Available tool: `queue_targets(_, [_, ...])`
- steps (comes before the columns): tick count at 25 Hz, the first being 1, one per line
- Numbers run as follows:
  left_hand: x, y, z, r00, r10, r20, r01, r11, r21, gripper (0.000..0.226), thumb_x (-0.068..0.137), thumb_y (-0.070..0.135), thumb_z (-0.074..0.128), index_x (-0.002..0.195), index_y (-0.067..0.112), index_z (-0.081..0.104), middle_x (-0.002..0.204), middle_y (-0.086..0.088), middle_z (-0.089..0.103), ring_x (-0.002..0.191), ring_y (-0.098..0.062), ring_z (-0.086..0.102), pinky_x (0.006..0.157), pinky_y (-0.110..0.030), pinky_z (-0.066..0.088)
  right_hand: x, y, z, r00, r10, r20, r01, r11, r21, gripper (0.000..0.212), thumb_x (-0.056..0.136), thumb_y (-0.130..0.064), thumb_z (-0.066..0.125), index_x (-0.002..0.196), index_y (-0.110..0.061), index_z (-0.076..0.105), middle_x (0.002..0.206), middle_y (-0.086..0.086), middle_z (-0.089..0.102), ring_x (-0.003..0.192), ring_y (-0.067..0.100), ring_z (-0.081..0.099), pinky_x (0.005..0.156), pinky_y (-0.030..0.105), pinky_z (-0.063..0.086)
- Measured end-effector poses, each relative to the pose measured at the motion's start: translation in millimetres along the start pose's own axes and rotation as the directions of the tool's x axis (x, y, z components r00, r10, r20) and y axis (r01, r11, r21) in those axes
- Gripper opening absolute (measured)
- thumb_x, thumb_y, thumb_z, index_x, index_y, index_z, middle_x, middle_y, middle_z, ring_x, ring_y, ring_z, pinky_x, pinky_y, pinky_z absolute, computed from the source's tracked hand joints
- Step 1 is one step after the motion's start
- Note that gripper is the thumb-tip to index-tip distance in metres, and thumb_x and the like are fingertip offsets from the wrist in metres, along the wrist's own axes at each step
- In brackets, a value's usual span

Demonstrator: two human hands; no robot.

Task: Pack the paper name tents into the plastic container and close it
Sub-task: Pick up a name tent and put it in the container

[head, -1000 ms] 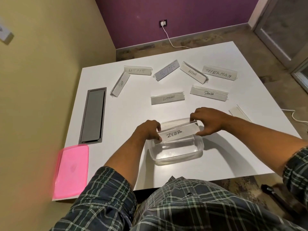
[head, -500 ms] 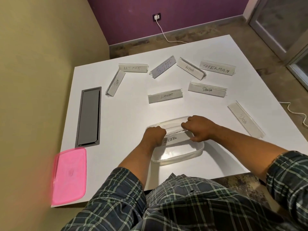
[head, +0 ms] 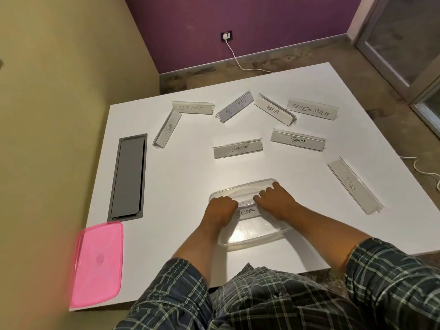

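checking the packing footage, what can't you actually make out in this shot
- ZEBRA tent: ends hidden by left hand and right hand, head view.
- Whether it lies flat in the container: unclear.
- Pink lid: left edge blurred.
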State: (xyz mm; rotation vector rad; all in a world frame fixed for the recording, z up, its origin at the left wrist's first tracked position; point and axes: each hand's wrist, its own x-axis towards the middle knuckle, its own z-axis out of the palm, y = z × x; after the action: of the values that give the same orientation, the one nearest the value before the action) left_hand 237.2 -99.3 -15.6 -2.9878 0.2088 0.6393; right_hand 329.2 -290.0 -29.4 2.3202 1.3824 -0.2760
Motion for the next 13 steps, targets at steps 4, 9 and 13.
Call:
queue_targets(4, [-3, 1, 7, 0.998, -0.012, -0.064, 0.011, 1.000, -0.016, 0.021, 0.094, 0.010, 0.047, 0.109, 0.011, 0.062, 0.109, -0.011, 0.064, 0.101, -0.033, 0.061, 0.068, -0.037, 0.034, 1, -1, 7, 0.998, -0.014, -0.060, 0.012, 0.999, -0.032, 0.036, 0.088, -0.004, 0.055, 0.123, -0.010, 0.052, 0.110, 0.010, 0.066, 0.099, 0.033, 0.064, 0.095, 0.045, 0.039])
queue_targets(9, [-5, 2, 6, 0.996, -0.032, -0.085, 0.030, 0.999, -0.022, 0.022, 0.092, 0.008, 0.046, 0.108, 0.012, 0.061, 0.109, -0.010, 0.061, 0.102, -0.033, 0.059, 0.077, -0.040, 0.038, 2, 0, 13, 0.992, -0.068, -0.108, 0.054, 0.991, -0.126, 0.035, 0.086, -0.002, 0.055, 0.121, -0.009, 0.055, 0.103, 0.007, 0.069, 0.092, 0.032, 0.066, 0.093, 0.044, 0.045])
queue_targets(13, [-4, 4, 4, 0.993, -0.073, -0.088, 0.069, 0.997, -0.048, 0.023, 0.089, 0.004, 0.047, 0.105, 0.011, 0.062, 0.107, -0.010, 0.061, 0.100, -0.034, 0.059, 0.082, -0.041, 0.040, 4, -1, 10, 0.995, -0.069, -0.070, 0.060, 0.991, -0.122, 0.034, 0.087, -0.001, 0.053, 0.121, -0.005, 0.053, 0.107, 0.011, 0.068, 0.098, 0.034, 0.064, 0.094, 0.045, 0.043])
